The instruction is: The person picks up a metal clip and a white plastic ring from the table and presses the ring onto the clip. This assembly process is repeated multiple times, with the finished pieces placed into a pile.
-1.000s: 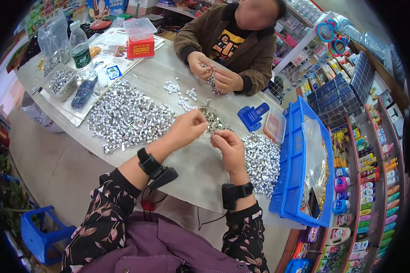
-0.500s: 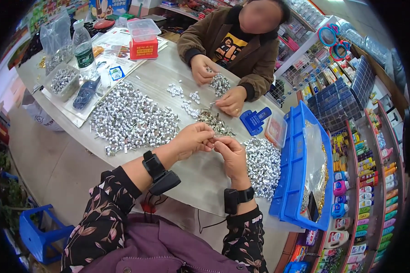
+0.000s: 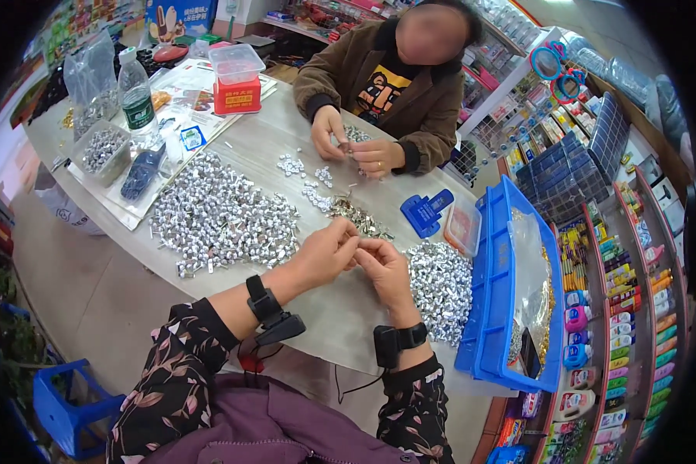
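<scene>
Over the table's near side, my left hand and my right hand meet with their fingertips pinched together. Whatever is between them is too small and hidden to make out. Just beyond my fingers lies a small heap of thin metal pieces. To the left spreads a large pile of small silver-and-white metal parts. A second pile of similar silver parts lies beside my right hand. Little clusters of white pieces sit beyond the thin metal heap.
Across the table a person's hands hold something tiny. A blue crate stands at the right, near a blue plastic piece and a clear box. A bottle, a tub of parts and a red box are at the left.
The other person's hands, apart before, have come together. My hands stay pinched together, with my right fingers slightly shifted. The whole view has moved a little.
</scene>
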Demonstrator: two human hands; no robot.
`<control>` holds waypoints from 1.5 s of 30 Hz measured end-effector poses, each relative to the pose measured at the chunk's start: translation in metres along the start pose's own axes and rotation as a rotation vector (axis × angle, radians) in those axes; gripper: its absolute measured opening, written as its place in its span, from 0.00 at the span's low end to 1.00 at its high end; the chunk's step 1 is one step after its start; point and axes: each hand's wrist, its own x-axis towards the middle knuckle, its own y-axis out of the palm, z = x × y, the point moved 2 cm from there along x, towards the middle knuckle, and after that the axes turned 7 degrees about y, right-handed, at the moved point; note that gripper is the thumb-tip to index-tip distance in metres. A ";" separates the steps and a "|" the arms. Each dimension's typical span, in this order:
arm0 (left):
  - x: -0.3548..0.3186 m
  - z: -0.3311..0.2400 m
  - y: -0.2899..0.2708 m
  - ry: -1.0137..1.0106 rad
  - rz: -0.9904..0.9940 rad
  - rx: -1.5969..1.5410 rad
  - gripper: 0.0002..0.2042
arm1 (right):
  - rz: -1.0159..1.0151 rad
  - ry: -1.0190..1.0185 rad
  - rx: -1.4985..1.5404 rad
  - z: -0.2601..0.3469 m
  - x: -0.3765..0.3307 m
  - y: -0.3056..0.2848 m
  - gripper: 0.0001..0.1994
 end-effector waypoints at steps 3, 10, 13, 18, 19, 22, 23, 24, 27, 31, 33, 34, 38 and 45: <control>0.003 -0.004 0.002 -0.016 0.007 0.104 0.08 | -0.006 0.023 -0.089 -0.006 0.004 -0.009 0.06; 0.027 0.002 -0.040 0.366 -0.139 0.973 0.06 | -0.009 0.053 -0.281 -0.013 -0.001 0.009 0.07; 0.031 0.000 -0.045 0.208 -0.192 1.217 0.05 | 0.135 -0.104 -0.513 -0.015 -0.003 0.021 0.09; 0.034 0.005 -0.047 0.099 -0.082 1.350 0.05 | 0.027 -0.373 -0.796 -0.003 0.001 0.029 0.09; 0.034 0.005 -0.048 0.109 -0.083 1.364 0.05 | -0.056 -0.354 -0.860 -0.001 0.005 0.027 0.09; 0.034 0.006 -0.049 0.131 -0.081 1.393 0.05 | -0.162 -0.355 -0.953 -0.003 0.010 0.022 0.08; 0.035 0.010 -0.049 0.145 -0.087 1.383 0.04 | -0.179 -0.377 -0.985 -0.005 0.012 0.021 0.08; 0.036 0.011 -0.049 0.163 -0.094 1.373 0.04 | -0.199 -0.402 -1.017 -0.006 0.014 0.020 0.08; 0.037 0.013 -0.049 0.183 -0.101 1.364 0.04 | -0.176 -0.387 -1.039 -0.009 0.015 0.017 0.09; 0.033 0.010 -0.049 0.177 -0.111 1.369 0.04 | -0.207 -0.339 -1.009 -0.006 0.011 0.018 0.08; 0.032 0.009 -0.049 0.157 -0.110 1.382 0.04 | -0.231 -0.322 -0.989 -0.003 0.013 0.017 0.08; 0.031 0.008 -0.049 0.157 -0.110 1.381 0.04 | -0.221 -0.314 -0.995 -0.004 0.012 0.017 0.08; 0.029 0.007 -0.048 0.159 -0.049 1.423 0.04 | -0.201 -0.268 -0.980 -0.004 0.008 0.016 0.08; 0.030 0.008 -0.050 0.185 -0.011 1.451 0.04 | -0.232 -0.347 -1.003 -0.004 0.009 0.010 0.07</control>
